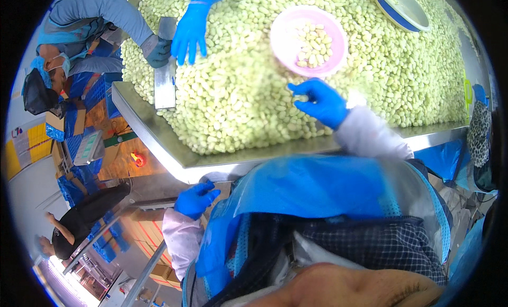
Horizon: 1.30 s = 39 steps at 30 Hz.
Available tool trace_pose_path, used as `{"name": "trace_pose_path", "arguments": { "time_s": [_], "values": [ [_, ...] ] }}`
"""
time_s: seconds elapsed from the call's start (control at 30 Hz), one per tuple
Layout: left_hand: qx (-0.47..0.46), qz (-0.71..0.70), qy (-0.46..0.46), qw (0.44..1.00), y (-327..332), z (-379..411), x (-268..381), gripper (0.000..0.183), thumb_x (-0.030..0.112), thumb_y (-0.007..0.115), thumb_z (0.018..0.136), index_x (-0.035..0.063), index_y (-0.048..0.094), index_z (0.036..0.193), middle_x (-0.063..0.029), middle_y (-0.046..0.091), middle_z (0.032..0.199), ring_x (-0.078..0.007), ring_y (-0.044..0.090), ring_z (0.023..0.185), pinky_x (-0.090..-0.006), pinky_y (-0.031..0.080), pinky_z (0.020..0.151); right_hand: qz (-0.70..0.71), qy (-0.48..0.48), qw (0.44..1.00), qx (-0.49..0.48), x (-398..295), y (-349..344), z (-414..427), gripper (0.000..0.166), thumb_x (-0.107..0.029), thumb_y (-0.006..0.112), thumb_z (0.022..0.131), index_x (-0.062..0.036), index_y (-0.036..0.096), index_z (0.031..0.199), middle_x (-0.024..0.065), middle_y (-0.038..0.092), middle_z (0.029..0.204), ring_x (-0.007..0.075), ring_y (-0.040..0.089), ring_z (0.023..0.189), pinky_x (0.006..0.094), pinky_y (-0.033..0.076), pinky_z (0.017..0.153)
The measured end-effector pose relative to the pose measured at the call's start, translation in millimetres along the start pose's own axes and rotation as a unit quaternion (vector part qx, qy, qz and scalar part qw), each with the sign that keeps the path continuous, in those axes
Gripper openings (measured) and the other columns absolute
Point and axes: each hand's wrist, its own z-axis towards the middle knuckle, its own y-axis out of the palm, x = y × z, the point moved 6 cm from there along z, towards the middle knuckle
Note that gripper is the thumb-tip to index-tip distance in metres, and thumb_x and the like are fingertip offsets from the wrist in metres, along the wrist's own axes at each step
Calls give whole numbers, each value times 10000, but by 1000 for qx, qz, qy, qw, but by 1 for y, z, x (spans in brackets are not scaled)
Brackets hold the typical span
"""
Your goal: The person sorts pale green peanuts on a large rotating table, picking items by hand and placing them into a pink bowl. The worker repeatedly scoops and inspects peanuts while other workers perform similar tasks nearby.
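Observation:
Pale green, oval bean-like pieces (pixel 238 104) lie heaped over a metal-rimmed table (pixel 158 142). My right hand (pixel 321 102), in a blue glove, is over the heap just below a pink bowl (pixel 278 41), its thumb and forefinger around a small pale piece (pixel 303 97). Several yellowish pieces (pixel 314 45) lie in the bowl. My left hand (pixel 194 199), also blue-gloved, hangs beside the blue apron, outside the table's near edge, with its fingers loosely bent and nothing seen in it.
At the left a masked co-worker's gloved hand (pixel 158 51) holds a flat metal plate (pixel 164 86) on the heap; another blue-gloved hand (pixel 190 33) reaches in beside it. A blue and white basin (pixel 403 9) rests at the top right. A scale (pixel 89 146) and cartons (pixel 147 237) are at the left.

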Motion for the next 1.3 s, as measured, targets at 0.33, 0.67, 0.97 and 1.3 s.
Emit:
{"name": "trace_pose_path", "arguments": {
  "time_s": [0.33,0.67,0.97,1.3],
  "values": [
    [137,-93,209,964,3,34,109,517,344,681,815,50,558,1222,-128,649,1028,-159,626,858,-281,495,753,189,31,978,-82,-14,21,-13,489,-159,650,842,-108,470,1294,52,561,960,113,547,781,266,475,708],
    [-137,-30,276,951,77,81,195,437,350,539,896,50,558,1213,-116,626,1061,-193,635,845,-301,504,740,-92,-17,987,-133,-13,42,-25,869,-293,648,839,-166,64,1470,115,644,954,240,636,797,354,501,750],
    [-134,-166,147,966,78,84,160,524,432,566,882,17,533,1200,-114,639,1014,-172,609,781,-278,495,668,-220,-13,955,-200,-6,44,-28,762,-521,589,810,-140,319,1412,196,568,1186,315,618,962,381,504,803],
    [-2,-215,376,901,71,128,267,718,163,610,882,61,181,1449,-150,393,1368,-197,509,1097,-299,479,844,-257,195,944,68,80,-137,-52,568,-443,564,854,-147,459,1326,162,558,1212,298,555,1086,381,440,940]
  ]
}}
